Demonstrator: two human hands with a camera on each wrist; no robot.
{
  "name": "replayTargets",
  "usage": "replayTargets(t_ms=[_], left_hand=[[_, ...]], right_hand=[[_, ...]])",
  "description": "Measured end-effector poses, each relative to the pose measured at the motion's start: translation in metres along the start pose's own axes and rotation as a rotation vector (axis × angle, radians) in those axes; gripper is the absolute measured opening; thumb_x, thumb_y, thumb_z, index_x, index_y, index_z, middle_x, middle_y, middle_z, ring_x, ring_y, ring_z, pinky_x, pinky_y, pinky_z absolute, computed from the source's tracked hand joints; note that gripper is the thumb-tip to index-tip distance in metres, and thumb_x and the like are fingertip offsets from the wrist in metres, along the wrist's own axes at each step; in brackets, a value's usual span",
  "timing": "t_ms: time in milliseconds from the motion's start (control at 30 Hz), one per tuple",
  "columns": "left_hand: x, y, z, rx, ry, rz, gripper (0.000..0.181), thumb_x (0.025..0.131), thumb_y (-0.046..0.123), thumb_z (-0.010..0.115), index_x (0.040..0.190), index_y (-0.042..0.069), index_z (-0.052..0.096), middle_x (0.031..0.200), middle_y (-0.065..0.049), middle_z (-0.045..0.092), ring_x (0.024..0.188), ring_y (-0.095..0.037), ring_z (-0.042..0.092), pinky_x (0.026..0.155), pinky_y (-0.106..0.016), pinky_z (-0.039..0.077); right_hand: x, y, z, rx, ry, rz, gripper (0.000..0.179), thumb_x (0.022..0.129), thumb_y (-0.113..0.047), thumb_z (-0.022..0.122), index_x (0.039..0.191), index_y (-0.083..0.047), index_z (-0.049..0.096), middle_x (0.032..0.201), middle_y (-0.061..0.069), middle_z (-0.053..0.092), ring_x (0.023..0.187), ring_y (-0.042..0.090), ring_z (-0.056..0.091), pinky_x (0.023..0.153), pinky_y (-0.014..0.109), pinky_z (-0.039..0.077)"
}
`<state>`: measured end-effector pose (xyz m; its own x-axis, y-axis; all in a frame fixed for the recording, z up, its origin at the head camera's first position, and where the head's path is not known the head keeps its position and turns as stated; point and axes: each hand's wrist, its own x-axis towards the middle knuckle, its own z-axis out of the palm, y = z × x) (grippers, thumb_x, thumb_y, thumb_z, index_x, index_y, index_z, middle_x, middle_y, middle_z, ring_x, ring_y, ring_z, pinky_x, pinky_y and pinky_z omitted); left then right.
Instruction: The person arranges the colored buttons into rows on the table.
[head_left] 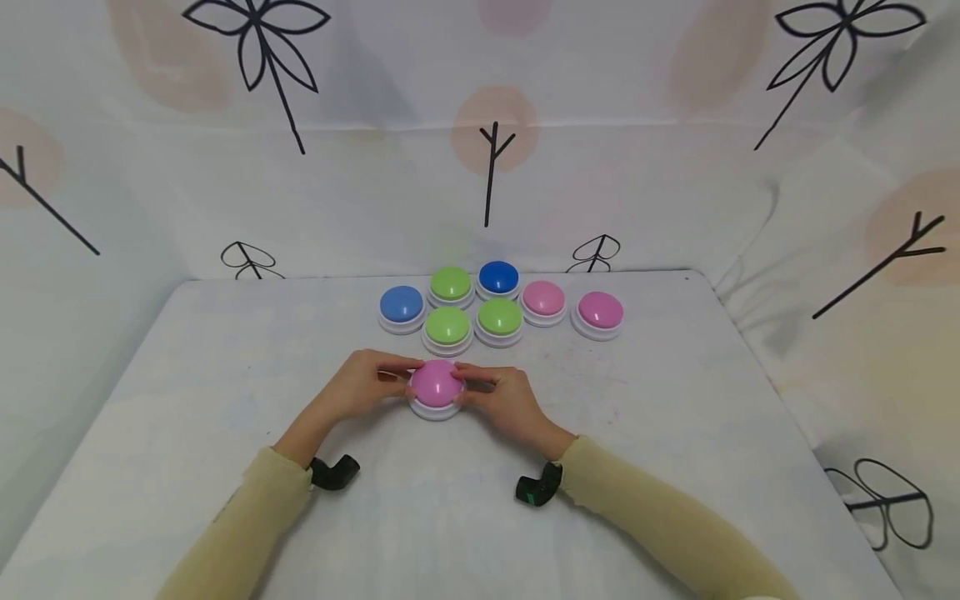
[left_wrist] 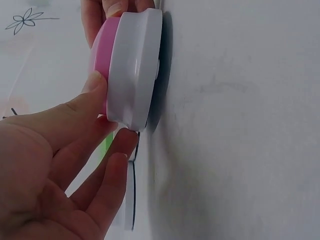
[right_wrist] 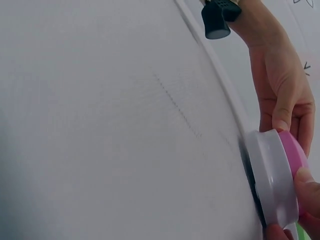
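Observation:
A pink dome push button (head_left: 437,384) with a white round base is at the middle of the table, in front of the other buttons. My left hand (head_left: 363,385) grips its left side, thumb on the pink dome's edge in the left wrist view. From the right, my right hand (head_left: 512,402) pinches the same button between thumb and fingers. Both wrist views show the white base (left_wrist: 132,70) side-on, a dark shadow beneath it; whether it is slightly raised I cannot tell. Just behind it sit a green button (head_left: 447,326) and another green button (head_left: 499,317).
Farther back stand a light blue button (head_left: 401,305), a third green button (head_left: 451,284), a dark blue button (head_left: 498,277), a pink button (head_left: 543,298) and a magenta button (head_left: 600,311). The white table (head_left: 675,467) meets a patterned cloth backdrop (head_left: 390,192) behind them.

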<state>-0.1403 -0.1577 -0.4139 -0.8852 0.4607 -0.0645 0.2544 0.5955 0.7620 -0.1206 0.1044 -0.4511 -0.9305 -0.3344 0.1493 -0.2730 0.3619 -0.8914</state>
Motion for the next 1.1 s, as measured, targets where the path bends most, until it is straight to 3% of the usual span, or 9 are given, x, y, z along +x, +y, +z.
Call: replayTargets(t_ms=[367, 667, 1100], left_hand=[[-0.012, -0.024, -0.017, 0.010, -0.020, -0.006, 0.045, 0.087, 0.018, 0.079, 0.130, 0.013, 0.068, 0.126, -0.005, 0.067, 0.113, -0.025, 0.063, 0.096, -0.042, 0.052], [-0.020, -0.036, -0.032, -0.030, -0.039, -0.051, 0.046, 0.088, 0.018, 0.078, 0.132, 0.015, 0.067, 0.131, -0.005, 0.065, 0.120, -0.028, 0.059, 0.100, -0.046, 0.048], [-0.025, -0.045, -0.039, -0.030, -0.033, -0.042, 0.047, 0.087, 0.018, 0.078, 0.132, 0.011, 0.066, 0.131, -0.007, 0.065, 0.120, -0.030, 0.059, 0.100, -0.049, 0.048]], right_hand=[[0.007, -0.011, 0.024, 0.029, -0.008, 0.004, 0.037, 0.082, -0.015, 0.083, 0.118, -0.014, 0.075, 0.125, -0.003, 0.068, 0.123, 0.010, 0.058, 0.102, 0.030, 0.046], [0.013, -0.018, 0.043, 0.032, -0.026, 0.017, 0.038, 0.083, -0.017, 0.082, 0.121, -0.014, 0.074, 0.128, -0.004, 0.066, 0.126, 0.008, 0.055, 0.104, 0.029, 0.043], [0.017, -0.025, 0.053, 0.050, -0.031, 0.058, 0.038, 0.084, -0.014, 0.081, 0.121, -0.018, 0.073, 0.129, -0.008, 0.065, 0.126, 0.004, 0.053, 0.104, 0.026, 0.043]])
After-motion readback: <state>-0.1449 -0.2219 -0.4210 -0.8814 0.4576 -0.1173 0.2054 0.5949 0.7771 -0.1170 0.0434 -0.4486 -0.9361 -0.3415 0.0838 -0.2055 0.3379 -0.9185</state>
